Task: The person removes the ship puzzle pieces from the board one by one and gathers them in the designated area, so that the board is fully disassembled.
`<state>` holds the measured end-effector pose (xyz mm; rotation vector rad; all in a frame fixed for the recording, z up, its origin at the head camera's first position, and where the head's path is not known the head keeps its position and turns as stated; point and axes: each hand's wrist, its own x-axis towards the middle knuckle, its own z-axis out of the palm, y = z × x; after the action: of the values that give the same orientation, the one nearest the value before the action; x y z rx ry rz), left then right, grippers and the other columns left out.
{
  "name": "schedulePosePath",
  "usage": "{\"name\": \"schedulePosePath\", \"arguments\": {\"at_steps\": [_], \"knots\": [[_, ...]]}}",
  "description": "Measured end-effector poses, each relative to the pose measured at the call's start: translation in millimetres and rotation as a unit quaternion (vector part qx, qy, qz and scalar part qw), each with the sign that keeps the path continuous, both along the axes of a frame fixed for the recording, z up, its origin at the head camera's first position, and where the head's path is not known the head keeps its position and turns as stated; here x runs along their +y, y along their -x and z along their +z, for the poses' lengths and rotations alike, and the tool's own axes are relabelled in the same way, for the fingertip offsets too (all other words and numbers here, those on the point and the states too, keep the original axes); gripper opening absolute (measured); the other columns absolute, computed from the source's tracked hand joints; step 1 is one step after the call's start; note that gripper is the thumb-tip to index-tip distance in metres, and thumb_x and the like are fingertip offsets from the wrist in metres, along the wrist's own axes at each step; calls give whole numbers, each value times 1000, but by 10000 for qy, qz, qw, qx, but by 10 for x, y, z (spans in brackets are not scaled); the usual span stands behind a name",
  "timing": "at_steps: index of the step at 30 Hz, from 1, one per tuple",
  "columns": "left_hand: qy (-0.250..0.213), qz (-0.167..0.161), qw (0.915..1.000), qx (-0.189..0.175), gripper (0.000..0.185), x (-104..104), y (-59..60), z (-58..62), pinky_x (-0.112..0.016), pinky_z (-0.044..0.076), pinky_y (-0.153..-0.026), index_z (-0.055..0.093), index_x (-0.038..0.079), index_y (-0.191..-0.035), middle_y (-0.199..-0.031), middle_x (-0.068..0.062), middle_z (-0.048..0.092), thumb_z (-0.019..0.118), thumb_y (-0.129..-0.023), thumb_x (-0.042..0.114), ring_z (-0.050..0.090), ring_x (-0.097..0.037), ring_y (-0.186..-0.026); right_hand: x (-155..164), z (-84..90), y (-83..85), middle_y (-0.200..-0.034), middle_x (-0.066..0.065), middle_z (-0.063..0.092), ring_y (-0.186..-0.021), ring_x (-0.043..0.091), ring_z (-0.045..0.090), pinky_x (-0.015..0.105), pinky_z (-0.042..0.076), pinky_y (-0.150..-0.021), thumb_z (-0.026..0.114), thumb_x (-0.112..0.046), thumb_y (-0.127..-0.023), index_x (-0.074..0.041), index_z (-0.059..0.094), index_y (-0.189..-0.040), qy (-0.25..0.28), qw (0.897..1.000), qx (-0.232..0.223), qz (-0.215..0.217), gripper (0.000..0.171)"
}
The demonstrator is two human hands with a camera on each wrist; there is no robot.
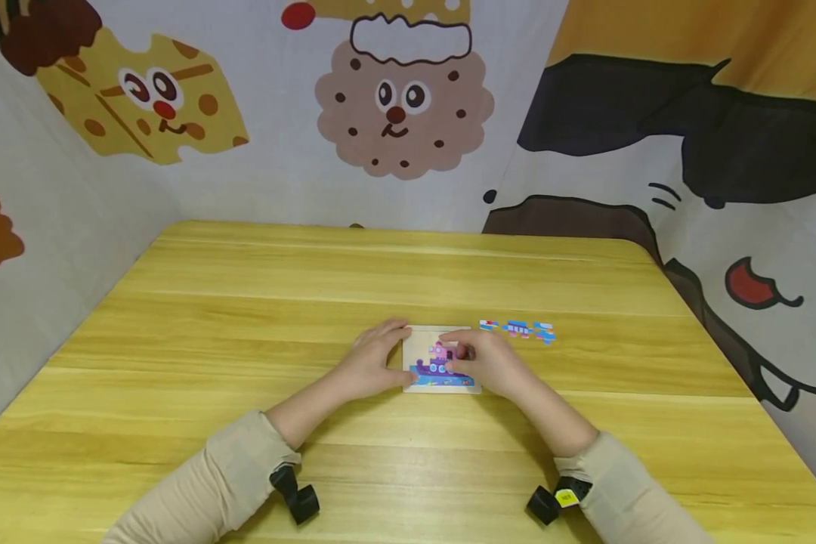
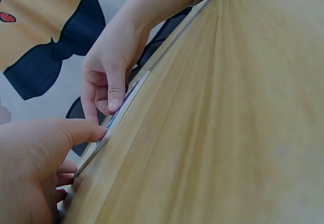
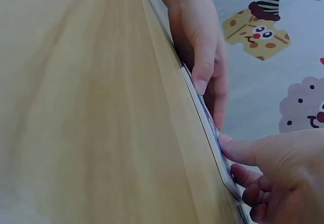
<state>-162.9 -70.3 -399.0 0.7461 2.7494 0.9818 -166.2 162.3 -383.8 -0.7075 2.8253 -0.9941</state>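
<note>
A small jigsaw puzzle board (image 1: 418, 338) with a pale frame lies on the table between both hands. A purple and pink ship on blue water (image 1: 421, 375) fills its lower and middle part, while the upper left shows bare backing. My left hand (image 1: 367, 363) rests along the left edge, thumb on the lower left corner and fingers by the upper one. Over the right side, my right hand (image 1: 493, 363) has its fingers bent, with index finger and thumb around a pink puzzle piece (image 1: 452, 350) of the ship. In the left wrist view, the right thumb (image 2: 115, 92) points down onto the board.
Several loose puzzle pieces (image 1: 518, 329), blue, pink and white, lie just beyond the right hand. The wooden table (image 1: 313, 272) ends at a cartoon-printed cloth (image 1: 265, 189) behind and at the sides. Black wrist cameras (image 1: 304, 505) hang from both cuffs above the table.
</note>
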Motion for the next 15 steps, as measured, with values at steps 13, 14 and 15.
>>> {"name": "schedulePosePath", "arguments": {"at_steps": [13, 14, 15], "knots": [[27, -7, 10000, 46, 79, -1, 21, -28, -50, 10, -113, 41, 2, -144, -154, -7, 29, 73, -80, 38, 18, -25, -142, -41, 72, 6, -73, -6, 56, -63, 11, 48, 27, 43, -57, 75, -12, -83, -9, 67, -122, -601, 9981, -92, 58, 40], [15, -15, 10000, 44, 79, -2, 19, -24, -50, 11, -113, 41, 2, -144, -154, -8, 29, 73, -80, 37, 18, -26, -142, -42, 74, 8, -73, -6, 56, -63, 12, 48, 27, 43, -57, 75, -13, -83, -9, 67, -122, -640, 9979, -97, 60, 41], [21, -18, 10000, 32, 79, -3, 18, -21, -50, 10, -113, 41, 2, -144, -154, -8, 29, 73, -80, 37, 18, -25, -142, -45, 78, 9, -73, -6, 55, -63, 12, 48, 27, 43, -57, 75, -13, -83, -9, 67, -123, -679, 9976, -99, 65, 41]]}}
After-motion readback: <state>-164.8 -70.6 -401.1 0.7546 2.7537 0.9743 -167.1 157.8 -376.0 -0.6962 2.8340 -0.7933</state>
